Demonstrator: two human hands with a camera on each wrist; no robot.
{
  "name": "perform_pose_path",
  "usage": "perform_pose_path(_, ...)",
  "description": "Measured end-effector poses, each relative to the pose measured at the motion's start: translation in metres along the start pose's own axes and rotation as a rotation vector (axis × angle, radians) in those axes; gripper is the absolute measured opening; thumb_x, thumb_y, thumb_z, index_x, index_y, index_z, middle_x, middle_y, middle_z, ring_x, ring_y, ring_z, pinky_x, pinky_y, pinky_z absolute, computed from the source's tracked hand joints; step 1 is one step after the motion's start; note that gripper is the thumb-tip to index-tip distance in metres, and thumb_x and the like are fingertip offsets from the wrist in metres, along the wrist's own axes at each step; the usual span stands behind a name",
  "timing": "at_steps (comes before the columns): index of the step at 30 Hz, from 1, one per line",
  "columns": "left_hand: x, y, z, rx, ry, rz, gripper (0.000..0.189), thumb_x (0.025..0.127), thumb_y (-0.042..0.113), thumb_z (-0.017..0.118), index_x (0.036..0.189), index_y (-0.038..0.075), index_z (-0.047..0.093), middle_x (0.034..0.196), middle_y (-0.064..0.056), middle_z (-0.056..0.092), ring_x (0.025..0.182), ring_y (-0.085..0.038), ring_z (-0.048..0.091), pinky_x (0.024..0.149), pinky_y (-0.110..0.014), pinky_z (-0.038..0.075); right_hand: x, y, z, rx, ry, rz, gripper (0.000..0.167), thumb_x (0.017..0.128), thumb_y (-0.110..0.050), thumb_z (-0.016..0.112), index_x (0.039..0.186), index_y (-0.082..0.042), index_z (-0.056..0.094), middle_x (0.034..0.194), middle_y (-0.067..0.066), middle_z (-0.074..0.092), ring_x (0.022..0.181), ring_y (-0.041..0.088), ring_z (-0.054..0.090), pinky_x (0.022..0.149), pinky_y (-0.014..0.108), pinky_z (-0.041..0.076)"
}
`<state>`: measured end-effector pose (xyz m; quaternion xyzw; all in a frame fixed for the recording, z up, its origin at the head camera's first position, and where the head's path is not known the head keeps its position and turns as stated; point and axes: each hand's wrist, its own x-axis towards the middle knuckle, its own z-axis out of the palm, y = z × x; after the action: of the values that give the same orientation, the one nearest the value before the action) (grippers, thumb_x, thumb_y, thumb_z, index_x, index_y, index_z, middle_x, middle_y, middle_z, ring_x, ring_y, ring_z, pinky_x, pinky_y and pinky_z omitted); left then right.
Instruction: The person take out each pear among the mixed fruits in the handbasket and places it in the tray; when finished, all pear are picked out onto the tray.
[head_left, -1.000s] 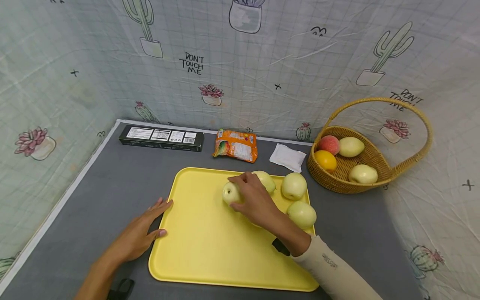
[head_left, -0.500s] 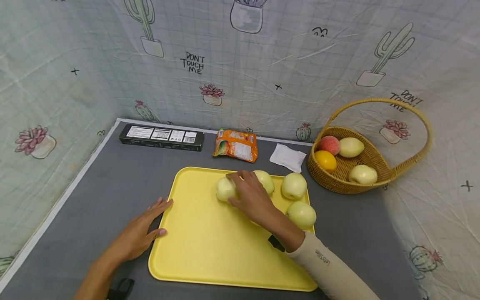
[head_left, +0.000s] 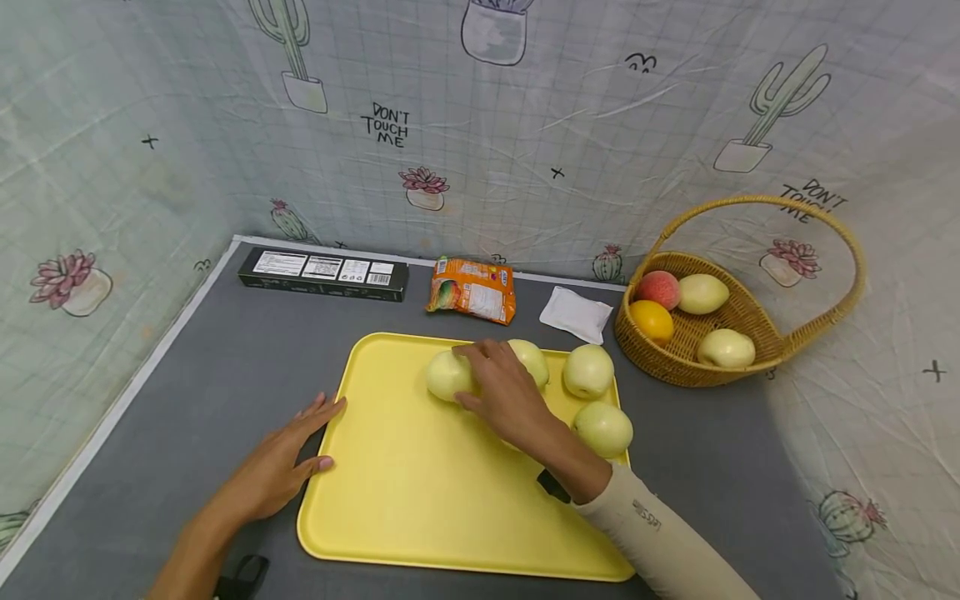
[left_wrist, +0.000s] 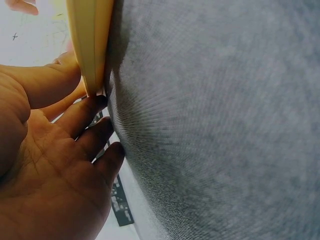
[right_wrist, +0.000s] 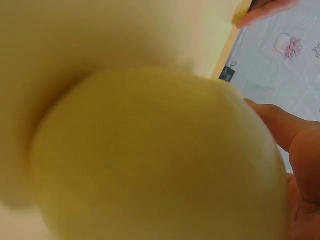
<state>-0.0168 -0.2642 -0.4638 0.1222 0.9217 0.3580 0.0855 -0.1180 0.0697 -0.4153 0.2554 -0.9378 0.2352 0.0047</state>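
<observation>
A wide yellow tray [head_left: 405, 483] lies on the grey table, carrying several pale green apples. Near its back middle, my right hand [head_left: 510, 396] holds one apple [head_left: 448, 375] between thumb and fingers. Another apple [head_left: 531, 363] sits just behind that hand, partly covered by it. Two more, a back apple [head_left: 588, 372] and a front apple [head_left: 603, 430], stand along the right rim. Close up in the right wrist view, a blurred apple [right_wrist: 160, 160] fills much of the picture. My left hand [head_left: 281, 462] rests against the tray's left edge, fingers extended, thumb at the rim [left_wrist: 90, 40].
Right of the tray stands a wicker basket [head_left: 682, 377] with a tall handle, holding a peach [head_left: 658, 290], an orange fruit [head_left: 651, 322] and two pale fruits. Behind the tray lie a long black box [head_left: 322, 275], an orange snack bag [head_left: 472, 290] and a white packet [head_left: 576, 315].
The apple at my right hand has shifted slightly left and back and has turned, its dimpled end no longer showing. My right hand moved slightly left with it. My left hand has stayed put.
</observation>
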Motion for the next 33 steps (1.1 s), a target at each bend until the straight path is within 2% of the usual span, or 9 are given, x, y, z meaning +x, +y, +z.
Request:
perform_pose_path(4, 0.001, -0.001, 0.000, 0.003, -0.001, 0.006, 0.084, 0.092, 0.014, 0.080, 0.166, 0.014, 0.040, 0.172, -0.021, 0.035, 0.158, -0.051, 0.030, 0.117, -0.076, 0.032, -0.003, -0.001, -0.010, 0.020, 0.016, 0.029, 0.063, 0.089, -0.025, 0.090, 0.145, -0.015, 0.064, 0.138, 0.011, 0.065, 0.129, 0.031, 0.058, 0.105, 0.049, 0.055)
perform_pose_path(8, 0.001, -0.001, 0.000, 0.003, -0.002, 0.001, 0.084, 0.093, 0.014, 0.080, 0.166, 0.015, 0.040, 0.172, -0.021, 0.034, 0.158, -0.052, 0.030, 0.117, -0.076, 0.032, -0.006, 0.001, -0.022, 0.054, 0.042, 0.045, 0.059, 0.090, -0.026, 0.089, 0.143, -0.018, 0.066, 0.136, 0.009, 0.066, 0.122, 0.028, 0.059, 0.096, 0.045, 0.056)
perform_pose_path(13, 0.001, -0.001, 0.000, 0.000, 0.001, 0.005, 0.084, 0.092, 0.013, 0.080, 0.166, 0.014, 0.040, 0.172, -0.022, 0.034, 0.157, -0.053, 0.030, 0.116, -0.077, 0.033, -0.012, 0.012, -0.039, 0.102, 0.107, 0.062, 0.058, 0.089, -0.025, 0.089, 0.142, -0.021, 0.066, 0.138, 0.007, 0.063, 0.130, 0.029, 0.058, 0.102, 0.050, 0.056)
perform_pose_path(18, 0.000, -0.001, 0.001, -0.001, 0.000, 0.003, 0.083, 0.093, 0.014, 0.080, 0.166, 0.014, 0.040, 0.172, -0.021, 0.034, 0.157, -0.052, 0.030, 0.116, -0.077, 0.033, -0.019, 0.031, -0.055, 0.146, 0.183, 0.050, 0.056, 0.090, -0.026, 0.089, 0.141, -0.020, 0.066, 0.139, 0.007, 0.062, 0.132, 0.029, 0.057, 0.105, 0.055, 0.053)
perform_pose_path(25, 0.000, -0.001, 0.001, -0.004, -0.004, -0.006, 0.084, 0.093, 0.013, 0.080, 0.166, 0.015, 0.039, 0.172, -0.022, 0.034, 0.158, -0.052, 0.029, 0.116, -0.077, 0.032, -0.030, 0.062, -0.071, 0.139, 0.315, 0.071, 0.056, 0.089, -0.023, 0.089, 0.141, -0.017, 0.068, 0.138, 0.011, 0.064, 0.131, 0.033, 0.057, 0.107, 0.060, 0.050)
perform_pose_path(29, 0.001, 0.000, 0.001, -0.002, -0.004, -0.014, 0.083, 0.093, 0.013, 0.080, 0.166, 0.015, 0.039, 0.172, -0.023, 0.033, 0.157, -0.054, 0.029, 0.116, -0.078, 0.032, -0.037, 0.082, -0.080, 0.141, 0.407, 0.093, 0.056, 0.087, -0.019, 0.091, 0.139, -0.014, 0.069, 0.134, 0.014, 0.066, 0.120, 0.034, 0.059, 0.100, 0.055, 0.050)
perform_pose_path(33, 0.001, 0.000, 0.001, 0.004, -0.003, -0.015, 0.083, 0.094, 0.013, 0.079, 0.166, 0.015, 0.039, 0.172, -0.024, 0.033, 0.157, -0.054, 0.030, 0.116, -0.078, 0.033, -0.045, 0.101, -0.091, 0.137, 0.475, 0.132, 0.055, 0.088, -0.016, 0.090, 0.138, -0.011, 0.069, 0.132, 0.017, 0.067, 0.117, 0.037, 0.059, 0.097, 0.053, 0.048)
